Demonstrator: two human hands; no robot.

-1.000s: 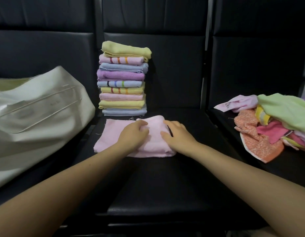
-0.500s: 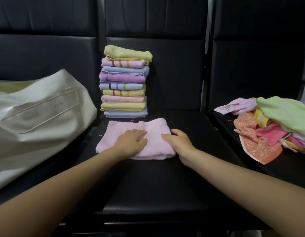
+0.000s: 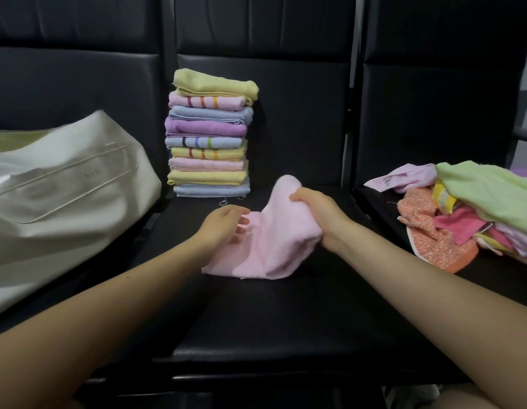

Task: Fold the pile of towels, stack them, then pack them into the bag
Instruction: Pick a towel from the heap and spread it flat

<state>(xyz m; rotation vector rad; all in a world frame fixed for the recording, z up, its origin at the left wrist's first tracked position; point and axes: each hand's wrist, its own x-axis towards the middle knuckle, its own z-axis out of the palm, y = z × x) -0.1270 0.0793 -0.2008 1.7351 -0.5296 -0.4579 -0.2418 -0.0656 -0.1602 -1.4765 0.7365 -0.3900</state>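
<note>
dim, soft light | wide-angle edge bending | slight overall blur

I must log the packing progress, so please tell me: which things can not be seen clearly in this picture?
- Inside of the cream fabric bag, head view: its own wall hides the contents, and the left edge cuts it off.
- Heap of unfolded coloured towels: cut by the right edge, so no count is possible.
- Left hand fingertips: blurred, so contact with the pale pink towel is unclear. The right hand grips it.

My right hand (image 3: 314,212) grips the pink towel (image 3: 266,246), lifted off the seat (image 3: 286,314); my left hand (image 3: 224,224) touches it, fingers relaxed. Folded stack (image 3: 209,137) at the seat's back edge.
</note>
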